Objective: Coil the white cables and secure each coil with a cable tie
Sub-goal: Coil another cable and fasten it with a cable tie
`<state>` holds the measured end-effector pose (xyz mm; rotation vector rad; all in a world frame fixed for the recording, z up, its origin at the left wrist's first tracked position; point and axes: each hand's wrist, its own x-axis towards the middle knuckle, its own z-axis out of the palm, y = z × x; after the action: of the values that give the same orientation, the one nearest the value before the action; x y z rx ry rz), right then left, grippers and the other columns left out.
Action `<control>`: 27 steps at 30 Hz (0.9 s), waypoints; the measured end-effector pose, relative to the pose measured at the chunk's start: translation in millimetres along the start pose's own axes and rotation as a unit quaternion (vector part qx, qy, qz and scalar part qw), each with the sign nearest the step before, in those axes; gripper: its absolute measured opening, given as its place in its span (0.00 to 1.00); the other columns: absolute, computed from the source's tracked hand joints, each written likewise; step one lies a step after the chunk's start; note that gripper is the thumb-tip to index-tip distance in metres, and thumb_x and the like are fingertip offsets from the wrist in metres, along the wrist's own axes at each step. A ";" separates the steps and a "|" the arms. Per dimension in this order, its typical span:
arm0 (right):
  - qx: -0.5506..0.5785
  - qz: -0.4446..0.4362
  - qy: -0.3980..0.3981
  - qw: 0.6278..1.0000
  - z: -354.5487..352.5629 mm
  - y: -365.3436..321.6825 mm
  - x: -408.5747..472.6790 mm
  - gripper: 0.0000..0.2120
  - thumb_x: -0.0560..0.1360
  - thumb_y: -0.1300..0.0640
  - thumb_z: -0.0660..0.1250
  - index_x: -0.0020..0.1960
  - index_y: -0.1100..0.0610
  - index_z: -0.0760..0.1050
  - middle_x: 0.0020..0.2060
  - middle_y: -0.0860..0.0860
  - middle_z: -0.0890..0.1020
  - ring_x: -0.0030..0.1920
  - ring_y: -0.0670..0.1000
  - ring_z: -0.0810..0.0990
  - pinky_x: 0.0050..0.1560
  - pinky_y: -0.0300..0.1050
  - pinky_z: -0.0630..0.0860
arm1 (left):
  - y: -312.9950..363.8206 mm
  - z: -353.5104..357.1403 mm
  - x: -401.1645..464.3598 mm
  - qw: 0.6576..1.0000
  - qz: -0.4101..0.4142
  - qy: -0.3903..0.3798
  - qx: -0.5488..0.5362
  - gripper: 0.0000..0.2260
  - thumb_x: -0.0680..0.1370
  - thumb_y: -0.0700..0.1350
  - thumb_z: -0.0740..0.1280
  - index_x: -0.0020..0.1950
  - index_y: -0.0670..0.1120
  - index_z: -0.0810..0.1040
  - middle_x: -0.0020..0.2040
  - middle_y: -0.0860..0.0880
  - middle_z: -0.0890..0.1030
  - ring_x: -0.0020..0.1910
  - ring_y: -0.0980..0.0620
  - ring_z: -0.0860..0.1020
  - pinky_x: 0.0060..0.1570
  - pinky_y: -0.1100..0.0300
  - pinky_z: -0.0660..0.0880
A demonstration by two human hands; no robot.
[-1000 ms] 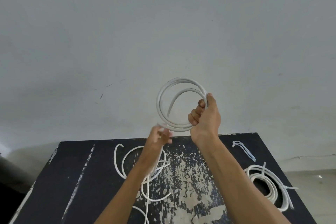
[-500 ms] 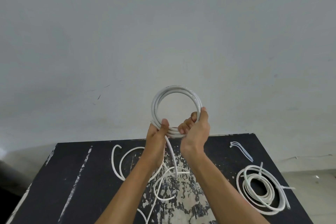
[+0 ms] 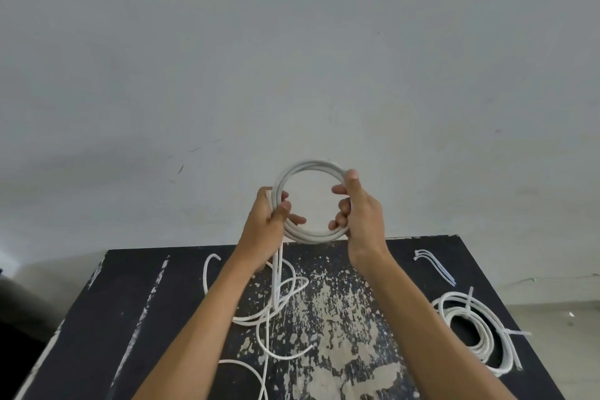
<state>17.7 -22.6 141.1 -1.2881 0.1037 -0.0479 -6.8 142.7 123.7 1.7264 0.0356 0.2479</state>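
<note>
On the black table (image 3: 107, 318) loose white cable (image 3: 269, 318) lies near you. Above it, your left hand (image 3: 266, 224) and right hand (image 3: 360, 217) each grip one side of the white coil (image 3: 308, 169), fingers curled around it.

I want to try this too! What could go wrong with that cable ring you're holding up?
The coil has no tie on it; only the left hand and right hand hold it, so it could spring apart. Its loose tail hangs into the tangled cables on the table and might snag. The spare cable ties lie off to the right, so one hand must let go to fetch one.
</note>
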 end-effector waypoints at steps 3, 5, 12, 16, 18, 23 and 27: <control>0.086 0.034 0.051 0.994 11.8 -10.4 -1.8 0.25 0.79 0.34 0.63 0.38 0.55 0.70 0.24 0.43 0.64 0.24 0.45 0.62 0.26 0.41 0.67 | 15.6 5.7 0.9 0.991 0.024 0.073 -0.111 0.09 0.81 0.49 0.70 0.58 0.47 0.77 0.43 0.47 0.86 0.43 0.46 0.87 0.42 0.58 0.82; 0.140 0.037 0.073 0.987 17.9 -17.2 -1.4 0.24 0.79 0.35 0.63 0.38 0.54 0.67 0.24 0.43 0.62 0.24 0.46 0.61 0.25 0.39 0.65 | 19.2 11.5 0.3 0.985 0.014 0.103 -0.140 0.11 0.79 0.50 0.73 0.59 0.51 0.77 0.44 0.47 0.86 0.42 0.47 0.87 0.41 0.57 0.82; 0.072 -0.011 0.000 0.997 25.4 -0.8 -22.2 0.27 0.78 0.30 0.55 0.41 0.54 0.66 0.27 0.43 0.65 0.28 0.45 0.68 0.37 0.44 0.74 | 31.0 2.2 12.1 0.994 0.073 0.081 -0.030 0.21 0.81 0.38 0.68 0.68 0.55 0.66 0.44 0.54 0.82 0.35 0.52 0.83 0.38 0.61 0.81; 0.032 -0.006 -0.076 0.997 22.3 8.4 -29.9 0.28 0.81 0.32 0.51 0.43 0.55 0.74 0.32 0.47 0.77 0.37 0.48 0.76 0.50 0.49 0.75 | 32.7 -12.4 20.2 0.988 0.081 0.107 0.071 0.12 0.84 0.39 0.61 0.65 0.52 0.71 0.41 0.45 0.79 0.28 0.58 0.78 0.29 0.61 0.77; 0.078 0.026 -0.119 0.989 20.0 12.5 -27.5 0.30 0.84 0.36 0.48 0.49 0.57 0.80 0.39 0.52 0.82 0.41 0.51 0.79 0.51 0.50 0.76 | 33.4 -18.3 21.9 0.986 0.081 0.127 0.073 0.12 0.84 0.39 0.60 0.65 0.52 0.72 0.42 0.46 0.78 0.26 0.58 0.76 0.27 0.61 0.75; 0.017 0.138 -0.181 0.974 20.5 53.2 -37.9 0.16 0.86 0.53 0.55 0.62 0.56 0.80 0.55 0.55 0.85 0.52 0.55 0.82 0.56 0.52 0.79 | 35.9 -21.7 23.3 0.983 0.083 0.155 0.057 0.13 0.84 0.37 0.59 0.62 0.53 0.72 0.44 0.47 0.77 0.24 0.56 0.74 0.26 0.61 0.74; -0.278 0.108 -0.394 0.869 14.6 98.7 -53.9 0.17 0.78 0.65 0.67 0.63 0.49 0.76 0.59 0.47 0.81 0.57 0.47 0.80 0.54 0.40 0.78 | 38.2 -17.9 21.8 0.983 0.083 0.152 0.053 0.11 0.84 0.37 0.60 0.63 0.51 0.72 0.45 0.47 0.77 0.24 0.57 0.75 0.28 0.62 0.74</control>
<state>-36.6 23.9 53.0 -1.7687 -0.4773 0.7503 6.7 157.1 166.8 1.7863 0.1309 0.6435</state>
